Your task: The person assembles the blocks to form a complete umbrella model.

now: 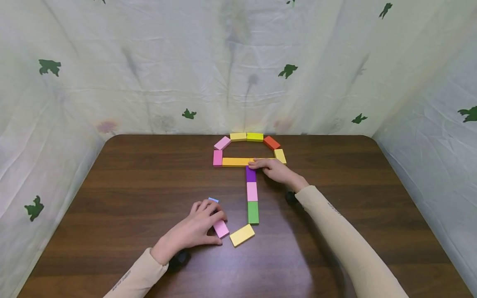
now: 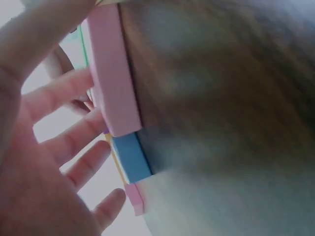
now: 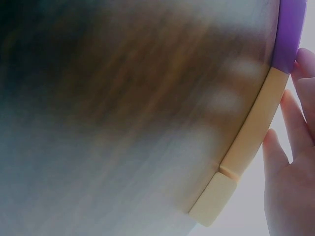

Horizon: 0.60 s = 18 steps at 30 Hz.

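My left hand lies over a pink block at the lower middle of the table. Its fingers are spread, with fingertips right at the pink block's upper edge in the left wrist view. A blue block sits end to end with the pink one and is mostly covered in the head view. My right hand rests its fingertips on the orange bar where it meets the purple block. In the right wrist view, its loosely extended fingers line the far side of the purple and orange blocks.
Below the purple block run a pink block and a green block. A tilted yellow block lies beside the left hand's pink one. Pink, yellow and red blocks arch above the orange bar near the far table edge, before a cloth backdrop.
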Each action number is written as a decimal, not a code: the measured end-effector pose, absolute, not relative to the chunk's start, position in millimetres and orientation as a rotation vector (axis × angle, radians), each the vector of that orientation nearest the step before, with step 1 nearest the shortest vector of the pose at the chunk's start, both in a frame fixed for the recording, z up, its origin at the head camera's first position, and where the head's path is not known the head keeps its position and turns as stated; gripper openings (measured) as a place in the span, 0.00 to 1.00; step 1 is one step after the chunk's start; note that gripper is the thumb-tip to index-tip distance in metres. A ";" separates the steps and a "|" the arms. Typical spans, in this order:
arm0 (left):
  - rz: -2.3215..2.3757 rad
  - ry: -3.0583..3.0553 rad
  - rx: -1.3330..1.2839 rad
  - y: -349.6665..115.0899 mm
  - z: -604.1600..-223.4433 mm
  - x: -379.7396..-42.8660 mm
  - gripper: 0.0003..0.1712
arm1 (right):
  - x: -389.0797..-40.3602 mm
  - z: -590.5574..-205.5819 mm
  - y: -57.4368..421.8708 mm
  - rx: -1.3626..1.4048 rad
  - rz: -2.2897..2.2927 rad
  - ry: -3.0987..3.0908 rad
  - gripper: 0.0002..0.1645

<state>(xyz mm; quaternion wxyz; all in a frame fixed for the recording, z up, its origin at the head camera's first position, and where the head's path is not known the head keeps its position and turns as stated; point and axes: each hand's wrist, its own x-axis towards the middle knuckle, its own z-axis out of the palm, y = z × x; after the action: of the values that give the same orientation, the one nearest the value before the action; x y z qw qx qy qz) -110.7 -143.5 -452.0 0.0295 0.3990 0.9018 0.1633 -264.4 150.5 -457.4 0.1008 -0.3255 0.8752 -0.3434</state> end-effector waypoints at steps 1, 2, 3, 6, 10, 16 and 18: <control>0.512 2.769 1.250 -143.1 -451.9 -109.9 0.25 | -264.4 -457.1 150.5 -0.960 -1.014 2.585 0.27; 0.515 2.762 1.270 -142.6 -452.0 -109.3 0.24 | -264.2 -457.0 150.5 -0.956 -1.016 2.584 0.27; 0.520 2.759 1.291 -142.0 -451.9 -108.6 0.23 | -264.1 -456.7 150.4 -0.954 -1.018 2.582 0.27; 0.512 2.770 1.352 -139.9 -451.7 -107.4 0.20 | -263.7 -455.8 150.6 -0.950 -1.019 2.581 0.27; 0.516 2.756 1.373 -138.8 -450.9 -106.5 0.17 | -263.2 -455.6 150.5 -0.952 -1.023 2.578 0.28; 0.537 2.675 1.349 -139.9 -449.2 -103.8 0.15 | -263.8 -456.3 150.0 -0.952 -1.018 2.584 0.28; 0.532 2.670 1.356 -139.5 -449.5 -103.1 0.15 | -263.8 -456.4 150.0 -0.951 -1.019 2.586 0.27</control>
<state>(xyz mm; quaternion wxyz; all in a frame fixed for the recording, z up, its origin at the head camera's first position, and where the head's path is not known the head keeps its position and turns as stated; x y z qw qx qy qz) -103.1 -139.5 -449.5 0.0499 0.4453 0.8767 0.1747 -263.8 150.0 -456.4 0.1018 -0.3221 0.8756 -0.3452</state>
